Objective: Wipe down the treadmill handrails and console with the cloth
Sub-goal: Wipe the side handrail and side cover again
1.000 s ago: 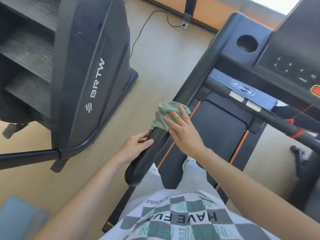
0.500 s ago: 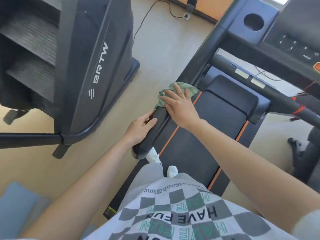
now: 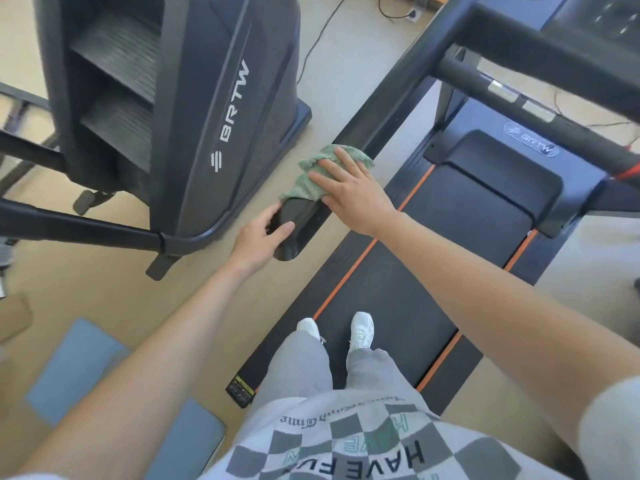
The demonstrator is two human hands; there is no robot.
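Observation:
A green cloth (image 3: 306, 180) lies draped over the treadmill's black left handrail (image 3: 391, 109), close to its near end. My right hand (image 3: 349, 192) presses flat on the cloth with straight, spread fingers. My left hand (image 3: 261, 235) grips the rounded end of the handrail just below the cloth, thumb on top. The console (image 3: 595, 19) is at the top right, only partly in view. A black crossbar (image 3: 540, 114) with silver sensor patches runs below it.
A dark BRTW stair machine (image 3: 207, 109) stands close on the left of the handrail. The treadmill belt (image 3: 391, 289) carries my white shoes. A blue mat (image 3: 104, 386) lies on the floor at lower left. A cable (image 3: 322, 36) trails to a wall socket.
The view has tilted further down and the handrail end now looks shorter. My right hand with the cloth stays near the rail's near end. My left hand keeps its hold on the end.

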